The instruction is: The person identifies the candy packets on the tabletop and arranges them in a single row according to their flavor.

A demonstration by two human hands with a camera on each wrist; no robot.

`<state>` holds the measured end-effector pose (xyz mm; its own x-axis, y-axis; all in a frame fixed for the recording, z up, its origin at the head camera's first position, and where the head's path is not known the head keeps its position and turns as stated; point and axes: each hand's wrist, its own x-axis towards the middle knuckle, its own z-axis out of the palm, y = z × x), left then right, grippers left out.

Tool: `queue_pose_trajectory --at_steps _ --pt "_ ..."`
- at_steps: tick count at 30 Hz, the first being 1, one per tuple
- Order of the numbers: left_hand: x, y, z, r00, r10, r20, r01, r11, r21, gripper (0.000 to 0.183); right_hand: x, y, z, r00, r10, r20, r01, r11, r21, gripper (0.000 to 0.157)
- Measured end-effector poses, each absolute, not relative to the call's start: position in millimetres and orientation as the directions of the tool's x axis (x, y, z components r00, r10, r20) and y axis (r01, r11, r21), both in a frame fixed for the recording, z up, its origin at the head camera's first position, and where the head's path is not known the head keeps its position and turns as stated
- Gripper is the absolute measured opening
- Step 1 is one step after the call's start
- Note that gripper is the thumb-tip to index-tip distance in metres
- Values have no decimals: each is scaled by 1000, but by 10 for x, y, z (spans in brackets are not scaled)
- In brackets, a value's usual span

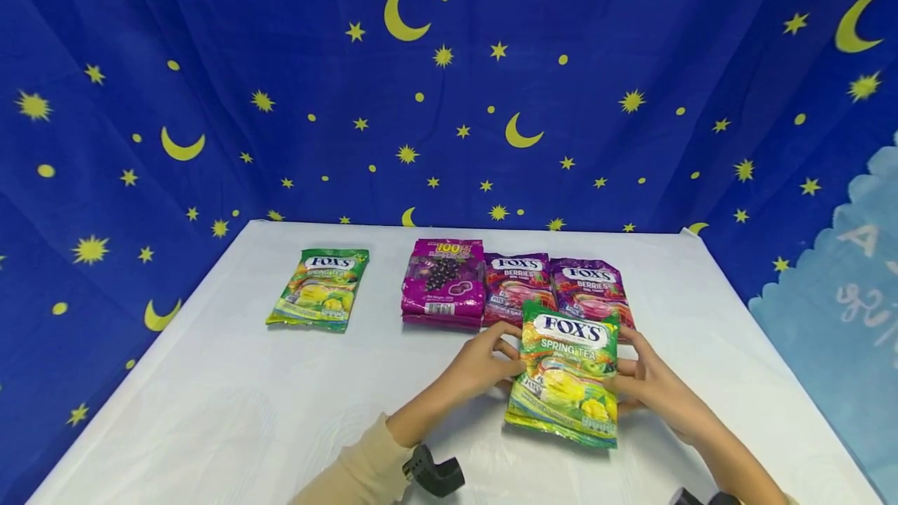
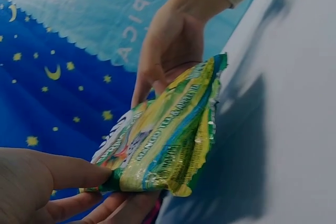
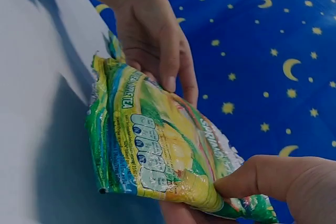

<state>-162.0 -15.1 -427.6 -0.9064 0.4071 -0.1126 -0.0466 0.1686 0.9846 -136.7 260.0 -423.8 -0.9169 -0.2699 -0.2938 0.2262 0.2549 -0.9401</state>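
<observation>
Fox's Spring Tea bag (image 1: pixel 567 384), one: left hand (image 1: pixel 484 361) and right hand (image 1: pixel 654 390) pinching opposite side edges; even, light pressure should hold it level without crumpling

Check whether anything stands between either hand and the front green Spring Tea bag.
Nothing visible does: the left hand and right hand directly grip opposite sides of the front green Spring Tea bag. The purple Berries bags lie beyond it, not in between.

The held bag (image 1: pixel 563 384) is glossy, crinkled plastic — the starry backdrop (image 1: pixel 316 170) matt cloth, the tabletop (image 1: pixel 210 396) smooth.
</observation>
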Motion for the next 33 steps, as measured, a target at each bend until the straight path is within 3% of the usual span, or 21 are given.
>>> queue_pose_trajectory --at_steps 11,22,33 --pt "-1718 -510 -4138 -912 401 -92 -31 158 987 45 -1530 2291 -4167 -930 -318 -187 128 198 -972 99" --pt "-1860 -973 -3985 -919 392 -33 36 167 985 46 -1791 1882 -4104 -918 -378 -118 75 125 -989 93" --pt "-1971 -1315 -3907 -952 298 -68 -8 200 980 47 -2038 1480 -4090 -910 -403 -97 83 54 -995 88"
